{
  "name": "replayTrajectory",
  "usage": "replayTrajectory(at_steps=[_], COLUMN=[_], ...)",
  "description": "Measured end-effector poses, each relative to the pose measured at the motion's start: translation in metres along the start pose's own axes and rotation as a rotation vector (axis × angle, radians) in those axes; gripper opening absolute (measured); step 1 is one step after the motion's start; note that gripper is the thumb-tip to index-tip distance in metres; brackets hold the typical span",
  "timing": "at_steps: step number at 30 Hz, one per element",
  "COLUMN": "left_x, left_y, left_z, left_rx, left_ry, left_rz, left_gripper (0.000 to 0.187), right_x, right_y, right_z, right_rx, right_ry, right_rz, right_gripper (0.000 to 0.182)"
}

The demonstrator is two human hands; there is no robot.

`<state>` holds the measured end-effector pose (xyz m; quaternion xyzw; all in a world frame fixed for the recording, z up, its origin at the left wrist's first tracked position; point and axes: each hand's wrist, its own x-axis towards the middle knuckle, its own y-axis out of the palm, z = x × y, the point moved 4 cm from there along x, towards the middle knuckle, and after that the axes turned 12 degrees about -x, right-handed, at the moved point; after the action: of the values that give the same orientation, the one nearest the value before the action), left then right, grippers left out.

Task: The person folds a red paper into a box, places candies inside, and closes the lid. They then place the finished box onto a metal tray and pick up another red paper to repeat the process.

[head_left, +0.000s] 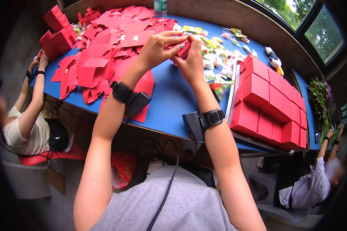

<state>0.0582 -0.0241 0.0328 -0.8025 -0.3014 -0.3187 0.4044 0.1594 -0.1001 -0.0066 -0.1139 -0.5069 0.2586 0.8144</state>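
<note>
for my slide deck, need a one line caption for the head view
Left hand and right hand grip a small red paper box above a blue table, flat red cut-outs left, finished red boxes right.

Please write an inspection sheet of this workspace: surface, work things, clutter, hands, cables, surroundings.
Surface: blue table, crowded.
Work things: small red box held by both hands; flat red cards piled left; finished boxes stacked right.
Clutter: candy packets, bottle.
Hands: left hand and right hand grip the box; wrist bands on both.
Cables: black cable over the shirt.
Surroundings: a person at left, another person at right, windows.
</note>
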Motion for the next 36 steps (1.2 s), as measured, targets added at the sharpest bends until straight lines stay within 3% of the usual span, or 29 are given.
replayTrajectory(at_steps=[4,12,16,19,21,22,24,26,27,29,30,32,33,34,36], left_x=[-0.001,-0.002,-0.004,-0.009,-0.014,-0.015,-0.013,-0.011,-0.007,0.003,0.008,0.013,0.016,0.016,0.018], left_y=[0.000,-0.003,0.000,0.008,0.013,0.010,0.002,-0.011,-0.017,-0.029,-0.032,-0.030,-0.028,-0.024,-0.017], left_z=[-0.002,0.018,0.017,0.024,0.016,0.018,0.022,0.020,0.013,-0.003,-0.005,-0.012,-0.019,-0.031,-0.029], left_rx=[0.121,-0.157,-0.031,-0.152,-0.252,-0.208,-0.296,-0.402,-0.400,-0.442,-0.518,-0.396,-0.276,-0.220,-0.095], left_ry=[0.036,-0.141,-0.146,-0.250,-0.264,-0.416,-0.307,-0.171,-0.168,-0.208,-0.131,-0.052,0.019,-0.071,0.021], left_rz=[0.013,-0.153,-0.035,0.129,0.331,0.450,0.397,0.273,0.276,0.261,0.195,0.271,0.339,0.369,0.411], left_gripper=[0.029,0.032,0.026,0.039,0.059,0.078,0.081,0.085,0.085,0.065,0.035,0.027,0.020,0.018,0.023], right_x=[0.000,0.000,-0.001,0.000,0.001,0.001,0.004,0.008,0.008,0.008,0.008,0.003,0.002,0.001,-0.003], right_y=[0.000,0.001,0.000,0.000,0.000,-0.001,-0.002,-0.006,-0.002,-0.012,-0.013,-0.002,0.001,0.008,0.017], right_z=[0.001,0.005,0.004,-0.002,-0.006,-0.006,-0.004,-0.012,-0.017,-0.012,-0.014,-0.021,-0.025,-0.027,-0.030], right_rx=[-0.009,-0.011,-0.002,0.021,0.035,0.037,0.040,0.312,0.640,0.962,0.964,1.213,1.215,1.289,1.364], right_ry=[-0.048,-0.051,-0.039,0.024,0.070,0.050,0.029,0.265,0.438,0.711,0.708,0.934,0.928,0.944,0.958], right_rz=[-0.015,0.001,-0.016,-0.035,-0.053,-0.059,-0.064,-0.137,-0.092,0.035,0.029,0.101,0.101,0.146,0.196], right_gripper=[0.068,0.070,0.069,0.069,0.068,0.067,0.066,0.063,0.057,0.050,0.050,0.047,0.047,0.046,0.045])
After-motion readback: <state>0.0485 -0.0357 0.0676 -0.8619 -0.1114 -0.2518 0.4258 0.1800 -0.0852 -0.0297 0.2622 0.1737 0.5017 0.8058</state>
